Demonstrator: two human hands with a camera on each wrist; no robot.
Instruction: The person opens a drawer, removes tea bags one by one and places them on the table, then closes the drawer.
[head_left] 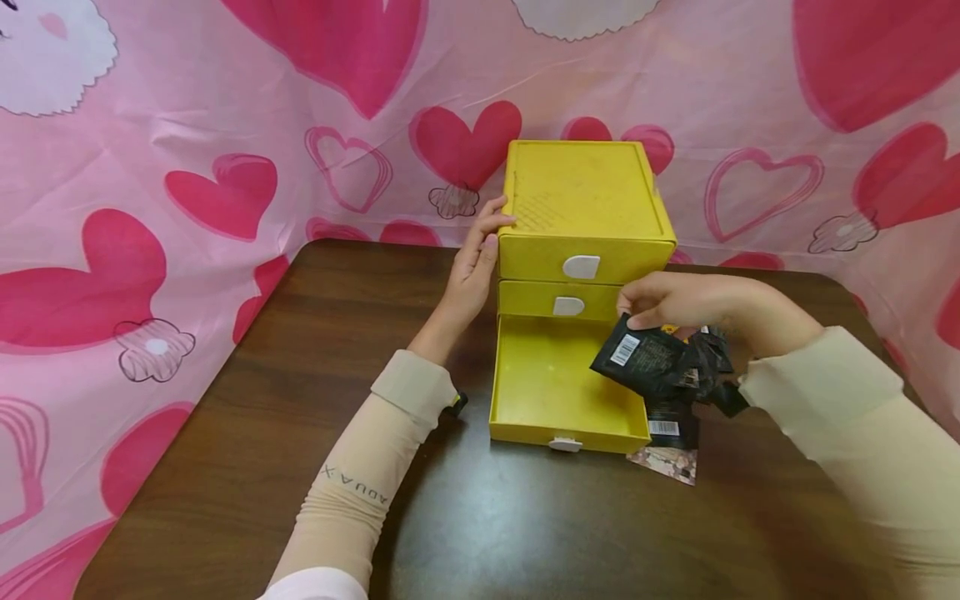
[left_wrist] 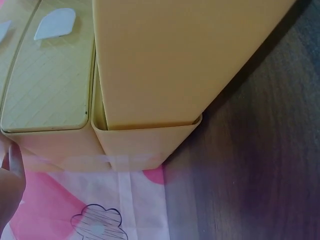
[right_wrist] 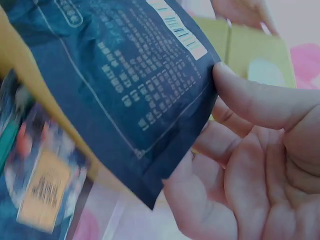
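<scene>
A yellow three-drawer cabinet (head_left: 588, 187) stands on the table, its bottom drawer (head_left: 540, 383) pulled out and bare inside where visible. My left hand (head_left: 474, 265) rests along the cabinet's upper left side, fingertips at the top edge. In the left wrist view, a finger (left_wrist: 16, 162) touches the cabinet's side wall. Between thumb and fingers, my right hand (head_left: 693, 300) pinches the corner of a black packet (head_left: 641, 367) with a white barcode, tilted above the drawer's right side. More dark packets (head_left: 705, 367) bunch up behind it, below the right wrist.
Beside the drawer's right front corner, a packet with a floral print (head_left: 671, 464) lies on the brown wooden table (head_left: 337, 333). The upper two drawers, with white tabs (head_left: 581, 267), are closed. Pink heart-print cloth (head_left: 247, 83) hangs close behind the cabinet.
</scene>
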